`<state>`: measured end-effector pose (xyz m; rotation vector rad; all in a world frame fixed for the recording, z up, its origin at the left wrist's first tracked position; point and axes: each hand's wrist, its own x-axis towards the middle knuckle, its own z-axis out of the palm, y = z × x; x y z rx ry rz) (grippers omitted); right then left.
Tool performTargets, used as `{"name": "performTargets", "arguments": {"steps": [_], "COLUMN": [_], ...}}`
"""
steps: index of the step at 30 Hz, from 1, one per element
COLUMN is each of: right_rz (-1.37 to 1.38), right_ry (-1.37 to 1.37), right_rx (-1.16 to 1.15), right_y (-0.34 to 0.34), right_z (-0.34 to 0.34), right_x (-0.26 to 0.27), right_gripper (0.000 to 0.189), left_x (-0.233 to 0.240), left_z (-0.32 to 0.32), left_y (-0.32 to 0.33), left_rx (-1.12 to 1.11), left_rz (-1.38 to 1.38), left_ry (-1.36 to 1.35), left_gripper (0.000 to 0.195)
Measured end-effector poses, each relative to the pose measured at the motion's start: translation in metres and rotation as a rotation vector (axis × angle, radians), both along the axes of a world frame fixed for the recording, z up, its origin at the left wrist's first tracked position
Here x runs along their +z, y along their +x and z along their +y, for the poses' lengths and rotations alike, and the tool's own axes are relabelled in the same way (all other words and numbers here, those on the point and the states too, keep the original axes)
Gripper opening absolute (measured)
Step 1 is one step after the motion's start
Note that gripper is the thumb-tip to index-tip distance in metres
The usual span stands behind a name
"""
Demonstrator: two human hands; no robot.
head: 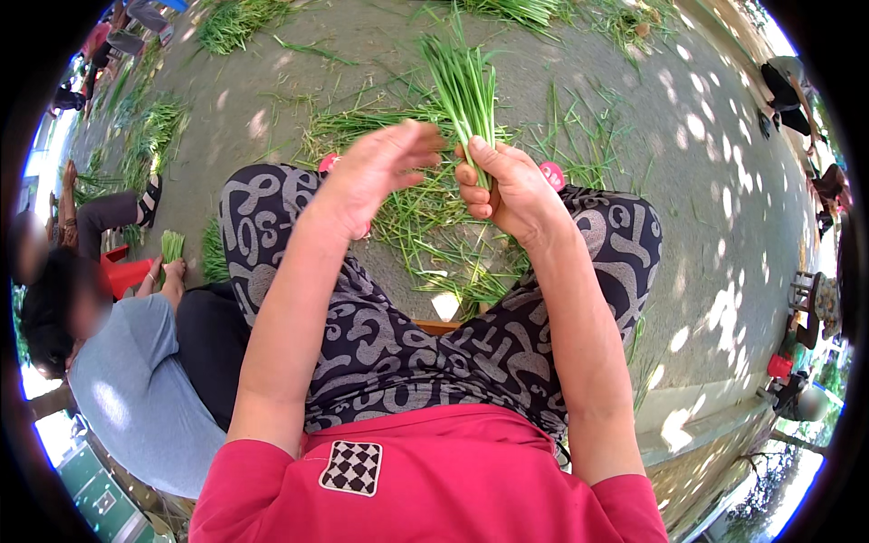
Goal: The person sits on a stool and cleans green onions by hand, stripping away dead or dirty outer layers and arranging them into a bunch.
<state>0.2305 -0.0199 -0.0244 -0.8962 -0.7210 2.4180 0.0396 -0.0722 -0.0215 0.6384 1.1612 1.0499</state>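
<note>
A bunch of long green stalks (468, 91), pale at the lower ends and perhaps garlic chives, stands nearly upright in my right hand (509, 183). My right thumb presses across its pale base. To its left, my left hand (387, 170) is raised with nothing in it; its blurred fingers are apart and do not touch the bunch. Beneath both hands, loose cut stalks and leaf scraps (428, 214) lie scattered on the ground between my knees.
A person in a grey-blue shirt (136, 394) sits close at my left, holding another bunch (172, 246) near a red plastic stool (125, 271). Piles of green stalks (237, 24) lie farther out on the pavement (679, 224). Other people sit along both sides.
</note>
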Motion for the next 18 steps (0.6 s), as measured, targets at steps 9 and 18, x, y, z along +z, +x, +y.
{"name": "performTargets", "arguments": {"steps": [9, 18], "right_rz": [-0.007, -0.185], "right_ry": [0.043, 0.284], "right_rx": [0.139, 0.158], "right_y": [-0.016, -0.018], "right_z": [-0.014, -0.014], "right_x": [0.008, 0.013], "right_gripper": [0.020, 0.032], "left_x": [-0.010, 0.001], "left_z": [0.009, 0.008], "left_y": [0.030, 0.029], "left_rx": [0.008, 0.061], "left_rz": [-0.398, -0.297], "left_ry": [0.043, 0.076], "left_gripper": [0.041, 0.035]}}
